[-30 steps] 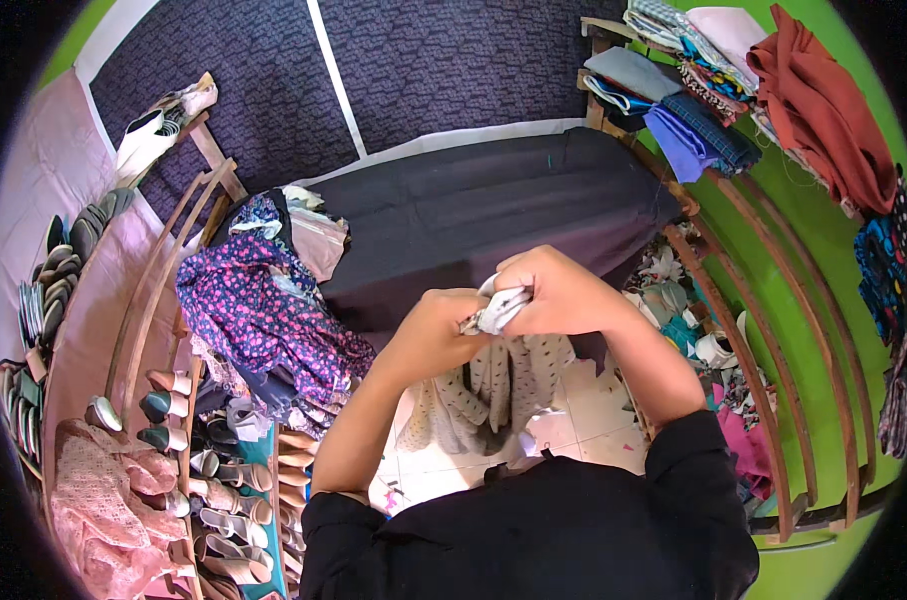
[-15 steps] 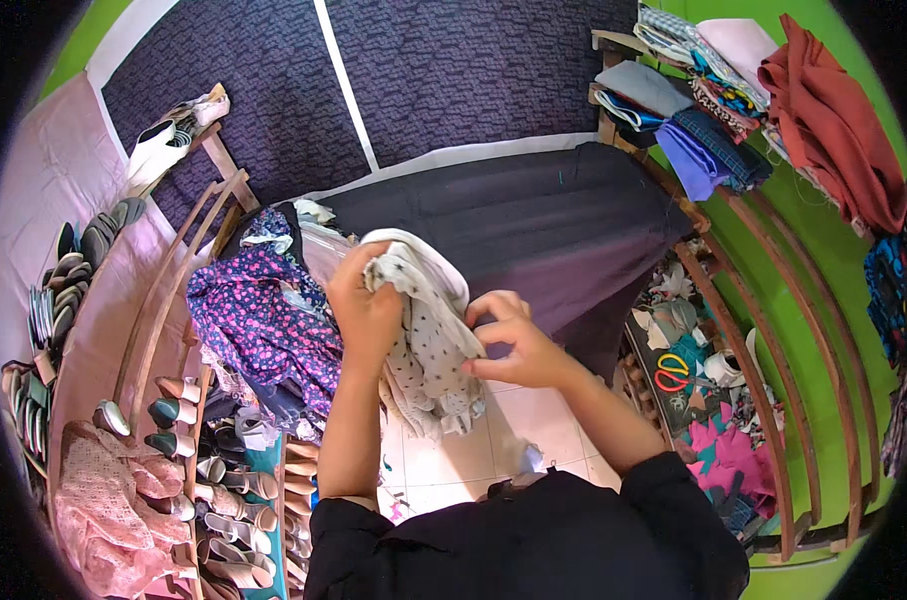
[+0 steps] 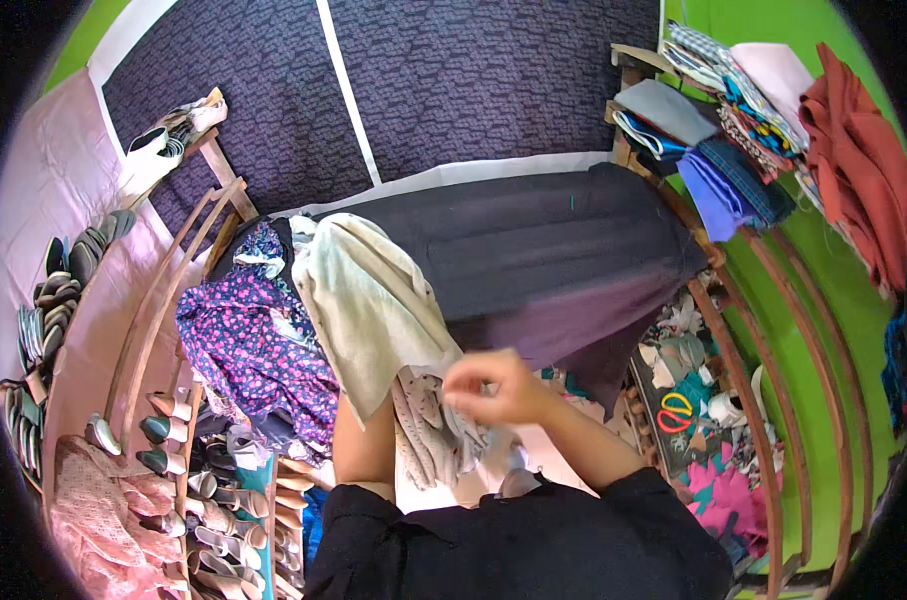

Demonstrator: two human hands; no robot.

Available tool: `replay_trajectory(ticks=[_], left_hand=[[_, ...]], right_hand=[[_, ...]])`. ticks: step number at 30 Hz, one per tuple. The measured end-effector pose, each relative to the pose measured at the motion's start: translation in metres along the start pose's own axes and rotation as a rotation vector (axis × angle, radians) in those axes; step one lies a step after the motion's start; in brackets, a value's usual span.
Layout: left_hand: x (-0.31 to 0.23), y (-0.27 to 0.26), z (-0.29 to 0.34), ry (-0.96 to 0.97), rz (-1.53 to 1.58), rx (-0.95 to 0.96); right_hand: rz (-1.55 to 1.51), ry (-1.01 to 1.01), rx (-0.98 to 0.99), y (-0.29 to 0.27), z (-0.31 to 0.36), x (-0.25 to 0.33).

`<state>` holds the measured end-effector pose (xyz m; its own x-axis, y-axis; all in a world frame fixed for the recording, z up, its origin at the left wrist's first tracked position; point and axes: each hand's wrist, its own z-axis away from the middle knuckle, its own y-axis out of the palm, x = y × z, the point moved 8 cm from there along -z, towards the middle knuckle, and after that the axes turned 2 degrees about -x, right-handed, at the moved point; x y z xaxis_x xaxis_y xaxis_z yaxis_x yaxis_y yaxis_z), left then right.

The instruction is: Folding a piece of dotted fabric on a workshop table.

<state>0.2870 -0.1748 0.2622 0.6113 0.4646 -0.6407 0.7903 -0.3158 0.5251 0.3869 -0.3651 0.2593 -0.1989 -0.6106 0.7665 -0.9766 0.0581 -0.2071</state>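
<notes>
Head view: two dark patterned panels, parted by one white strip, back the room, with a green wall at upper right. One black draped cloth spreads across the upper middle. One cream dotted cloth hangs at centre, just left of the middle, over the left forearm; the left hand is hidden beneath, so its grip cannot be told. The right hand, slightly blurred, curls its fingers partway in at the cloth's right edge; whether it grips cannot be told. One floral garment lies left of centre, one pair of scissors at right, and uncounted shoes at lower left.
</notes>
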Motion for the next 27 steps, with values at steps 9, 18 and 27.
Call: replay_trajectory(ticks=[9, 18, 27], left_hand=[[0.105, 0.032, -0.01, -0.357, 0.516, 0.215], [0.088, 0.072, -0.059, -0.094, 0.058, 0.396], [0.073, 0.049, -0.07, 0.072, -0.014, -0.082]], right_hand=[[0.38, 0.047, -0.512, -0.103, -0.086, -0.065], [-0.463, 0.252, -0.452, -0.212, -0.118, -0.15], [0.625, 0.433, -0.109, -0.236, -0.086, -0.202]])
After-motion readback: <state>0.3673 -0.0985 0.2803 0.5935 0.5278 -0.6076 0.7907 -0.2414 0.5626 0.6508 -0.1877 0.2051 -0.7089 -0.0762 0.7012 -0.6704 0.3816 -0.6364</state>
